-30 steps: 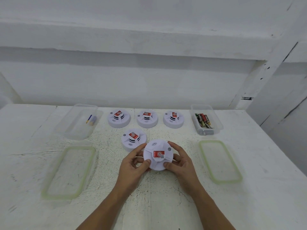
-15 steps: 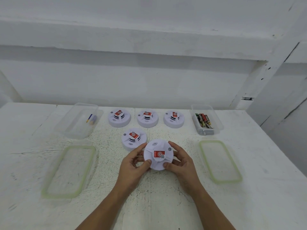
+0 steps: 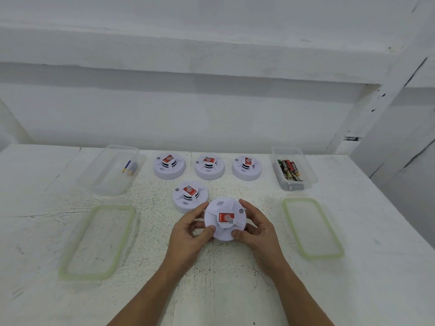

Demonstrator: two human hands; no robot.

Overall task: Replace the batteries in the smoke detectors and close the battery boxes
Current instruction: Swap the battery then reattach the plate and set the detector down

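The left hand [image 3: 188, 234] and the right hand [image 3: 256, 229] both grip the round white plastic smoke detector [image 3: 225, 218], with fingers curled around its rim from opposite sides.

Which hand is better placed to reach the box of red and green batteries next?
The right hand: the battery box sits on its side; the left hand would cross the held detector.

The left grip [image 3: 188, 234] and right grip [image 3: 257, 231] hold a white smoke detector [image 3: 224, 218] by its rim, thumbs on its near edge. Just behind and left of it sits a second detector [image 3: 190, 196]; three more [image 3: 209, 167] stand in a row farther behind. Green-rimmed lids [image 3: 288, 208] lie on the table [image 3: 235, 290] on either side of it.
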